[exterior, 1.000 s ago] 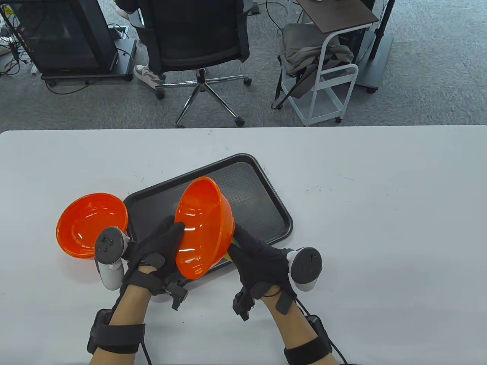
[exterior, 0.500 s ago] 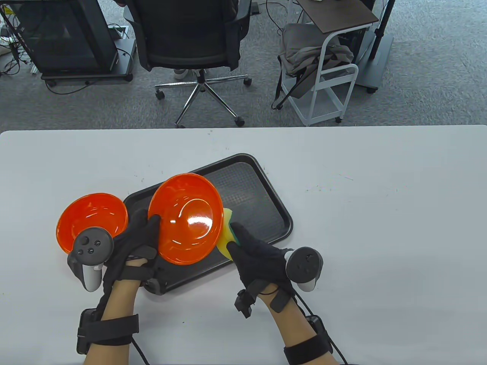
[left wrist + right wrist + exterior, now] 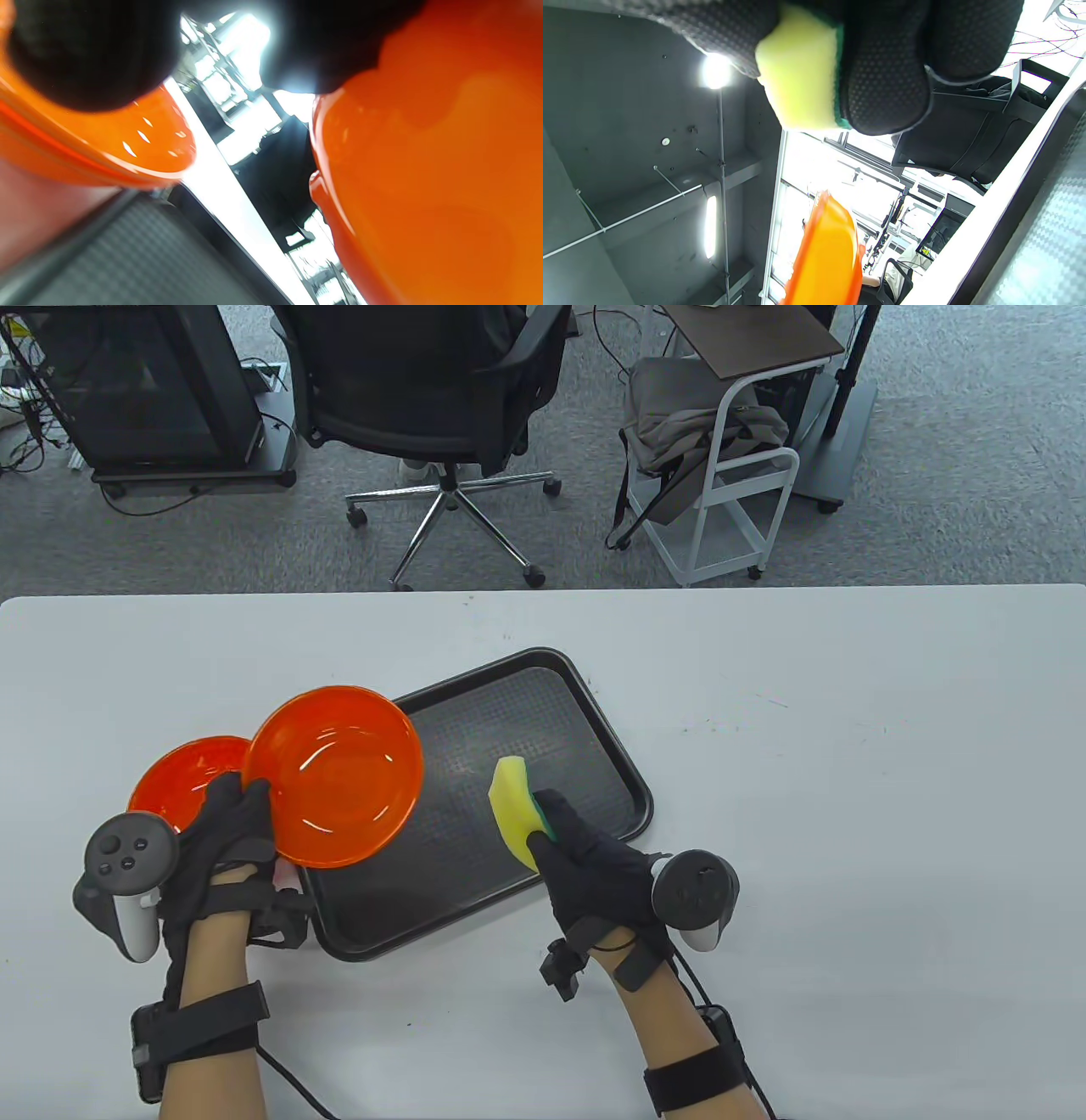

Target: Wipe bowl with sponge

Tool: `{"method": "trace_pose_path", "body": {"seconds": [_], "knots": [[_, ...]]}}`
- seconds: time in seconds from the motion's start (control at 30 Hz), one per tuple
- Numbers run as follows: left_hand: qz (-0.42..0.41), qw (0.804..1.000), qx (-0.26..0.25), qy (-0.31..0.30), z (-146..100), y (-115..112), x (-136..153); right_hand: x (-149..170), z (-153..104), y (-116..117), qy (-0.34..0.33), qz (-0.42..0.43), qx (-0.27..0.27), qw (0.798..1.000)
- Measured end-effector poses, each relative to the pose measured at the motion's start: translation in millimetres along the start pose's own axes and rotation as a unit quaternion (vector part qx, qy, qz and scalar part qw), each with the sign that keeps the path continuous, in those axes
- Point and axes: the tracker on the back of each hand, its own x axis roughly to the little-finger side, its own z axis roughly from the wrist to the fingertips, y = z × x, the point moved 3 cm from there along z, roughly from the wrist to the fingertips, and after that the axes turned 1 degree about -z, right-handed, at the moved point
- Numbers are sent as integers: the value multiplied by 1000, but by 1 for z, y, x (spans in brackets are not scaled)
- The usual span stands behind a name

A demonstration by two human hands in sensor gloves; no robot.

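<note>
My left hand (image 3: 229,831) grips an orange bowl (image 3: 335,776) by its near-left rim and holds it face-up above the left end of the black tray (image 3: 585,729). It partly overlaps a second orange bowl (image 3: 182,776) that sits on the table to the left. In the left wrist view the held bowl (image 3: 432,178) fills the right side and the second bowl (image 3: 127,148) shows at left. My right hand (image 3: 585,857) holds a yellow and green sponge (image 3: 515,806) above the tray, apart from the bowl. The right wrist view shows the sponge (image 3: 801,72) pinched between gloved fingers (image 3: 886,76).
The tray lies at an angle in the middle of the white table (image 3: 848,814). Beyond the table's far edge stand an office chair (image 3: 433,398), a white cart (image 3: 730,475) and a black stand (image 3: 144,390).
My left hand has carried the bowl to the left and turned it from tilted on edge to face-up. The sponge has come away from the bowl and is now in open sight.
</note>
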Motion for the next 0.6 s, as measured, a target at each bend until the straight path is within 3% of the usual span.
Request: {"method": "trace_pose_path", "body": {"seconds": [0.27, 0.6], "knots": [[-51, 983, -105, 142, 0, 45, 67, 4, 1, -14, 12, 29, 24, 999], [-29, 971, -119, 205, -3, 45, 95, 8, 3, -25, 21, 49, 41, 998]]}}
